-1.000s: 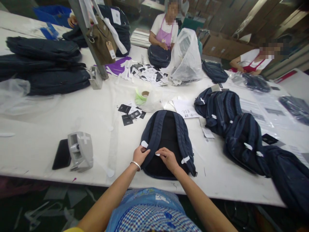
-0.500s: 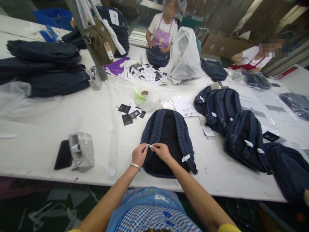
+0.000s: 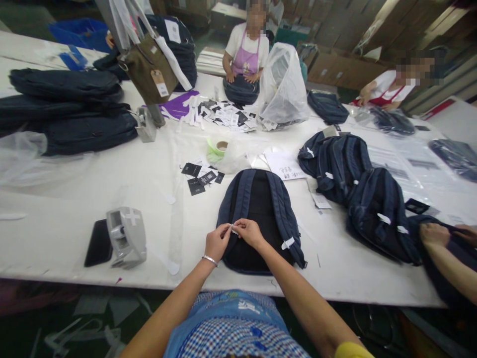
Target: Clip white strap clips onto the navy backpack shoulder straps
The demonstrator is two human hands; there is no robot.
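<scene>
A navy backpack (image 3: 261, 214) lies straps-up on the white table (image 3: 149, 179) right before me. My left hand (image 3: 216, 241), with a bracelet at the wrist, and my right hand (image 3: 249, 231) meet over its left shoulder strap. Both are closed in a pinch on a small white strip (image 3: 234, 228) at the strap. The other strap carries a white wrap (image 3: 286, 243) near its lower end.
A grey tape dispenser (image 3: 125, 236) and a black phone (image 3: 98, 242) lie to the left. Black hang tags (image 3: 201, 176) and a green tape roll (image 3: 218, 146) sit beyond the bag. More navy backpacks (image 3: 357, 184) line the right, where a co-worker's hands (image 3: 434, 233) reach in. Two people sit across.
My hands came together from slightly apart and now pinch the white strip at the left strap. A co-worker's hands have come in at the right edge onto a backpack.
</scene>
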